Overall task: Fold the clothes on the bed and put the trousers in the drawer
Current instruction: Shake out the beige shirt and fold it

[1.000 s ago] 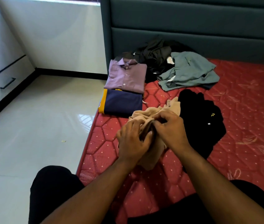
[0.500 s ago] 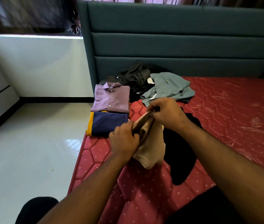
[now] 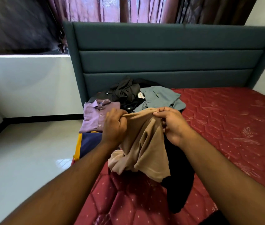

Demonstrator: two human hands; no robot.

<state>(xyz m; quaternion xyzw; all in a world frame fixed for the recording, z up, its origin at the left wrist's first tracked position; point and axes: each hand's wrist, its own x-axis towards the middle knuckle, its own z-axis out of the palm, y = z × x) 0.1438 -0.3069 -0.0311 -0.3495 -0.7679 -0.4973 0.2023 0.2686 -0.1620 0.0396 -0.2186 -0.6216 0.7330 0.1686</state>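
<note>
Tan garment (image 3: 143, 143) held above the bed (image 3: 226, 127); left hand (image 3: 114, 125) and right hand (image 3: 173, 124) each pinch its upper edge, level, side by side; cloth hangs straight down from both grips, long axis vertical; neither hand nearer; likely spread next.

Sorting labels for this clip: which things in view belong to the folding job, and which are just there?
Job: tan garment, held by left hand and right hand; purple shirt; navy garment; grey-green shirt; black clothes.

Just there: headboard; curtain.
</note>
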